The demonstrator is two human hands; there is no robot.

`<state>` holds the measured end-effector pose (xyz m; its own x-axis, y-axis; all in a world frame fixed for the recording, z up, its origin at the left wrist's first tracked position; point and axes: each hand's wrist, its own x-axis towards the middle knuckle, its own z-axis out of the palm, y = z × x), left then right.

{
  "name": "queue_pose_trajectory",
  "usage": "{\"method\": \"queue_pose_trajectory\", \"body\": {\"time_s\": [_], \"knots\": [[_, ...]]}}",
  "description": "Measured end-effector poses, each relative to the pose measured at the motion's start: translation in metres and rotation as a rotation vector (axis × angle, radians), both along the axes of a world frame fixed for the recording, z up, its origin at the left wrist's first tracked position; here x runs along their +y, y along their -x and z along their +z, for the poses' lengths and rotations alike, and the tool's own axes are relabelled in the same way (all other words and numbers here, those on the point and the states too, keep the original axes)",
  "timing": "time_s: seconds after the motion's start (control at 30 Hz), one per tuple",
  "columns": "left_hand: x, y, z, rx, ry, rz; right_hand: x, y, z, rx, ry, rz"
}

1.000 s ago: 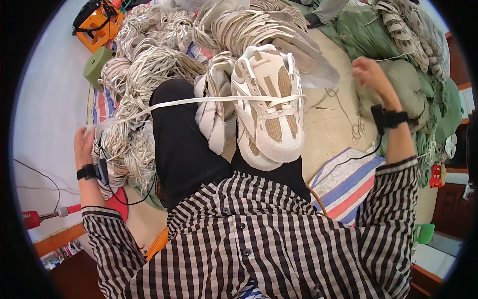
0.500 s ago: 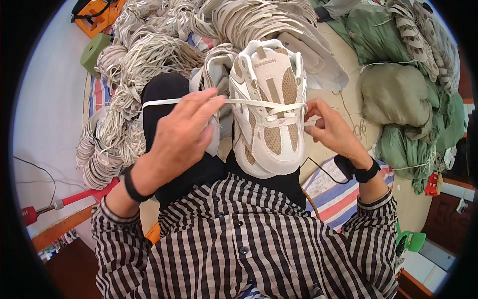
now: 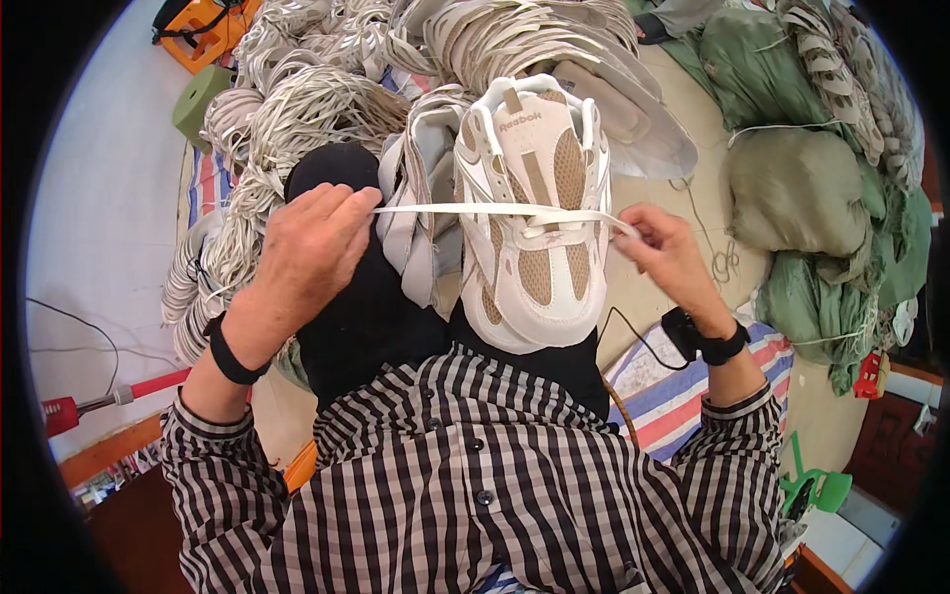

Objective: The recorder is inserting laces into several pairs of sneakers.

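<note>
Both hands pinch one flat white strap (image 3: 495, 210), stretched taut across the top of a white and tan sneaker upper (image 3: 534, 213). At one end the left hand (image 3: 302, 257) closes its thumb and fingers on the strap, fingers curled over and knuckles up, resting against the black-clad knee (image 3: 361, 297) just below it. At the other end the right hand (image 3: 668, 252) nips the strap between thumb and forefinger, the other fingers folded loosely beneath. Between the two grips the strap runs level over the mesh panels of the upper, touching it across the lacing area. The upper sits toe-down on the lap, just under the line of the strap, and a second grey-white upper (image 3: 421, 213) leans against it on the side nearer the left hand.

Each wrist wears a black band, and a thin black cord trails from the right one toward the lap. Beyond the left grip, bundles of pale straps (image 3: 287, 109) lie heaped on the floor. Farther out from the right grip, well apart, green sacks (image 3: 802, 188) are stacked. A striped mat (image 3: 683, 396) lies below the right wrist, and an orange crate (image 3: 203, 30) sits far past the strap bundles.
</note>
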<state>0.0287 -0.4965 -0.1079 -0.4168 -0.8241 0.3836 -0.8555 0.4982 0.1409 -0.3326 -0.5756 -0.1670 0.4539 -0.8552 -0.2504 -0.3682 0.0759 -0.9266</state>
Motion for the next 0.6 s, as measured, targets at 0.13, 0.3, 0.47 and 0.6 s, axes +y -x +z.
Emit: {"method": "queue_pose_trajectory", "body": {"time_s": [0.13, 0.3, 0.47, 0.6], "knots": [[0.004, -0.011, 0.000, -0.086, -0.071, -0.032, -0.012, 0.032, 0.027, 0.129, 0.241, -0.025], [0.007, -0.024, -0.013, -0.118, -0.060, -0.017, -0.036, 0.051, 0.036, -0.047, 0.162, -0.017], [0.020, -0.037, -0.026, -0.147, -0.107, 0.049, -0.058, 0.042, 0.020, 0.088, 0.259, 0.002], [0.026, -0.068, -0.022, -0.063, 0.038, 0.119, -0.044, 0.050, 0.021, 0.291, 0.659, 0.167]]}}
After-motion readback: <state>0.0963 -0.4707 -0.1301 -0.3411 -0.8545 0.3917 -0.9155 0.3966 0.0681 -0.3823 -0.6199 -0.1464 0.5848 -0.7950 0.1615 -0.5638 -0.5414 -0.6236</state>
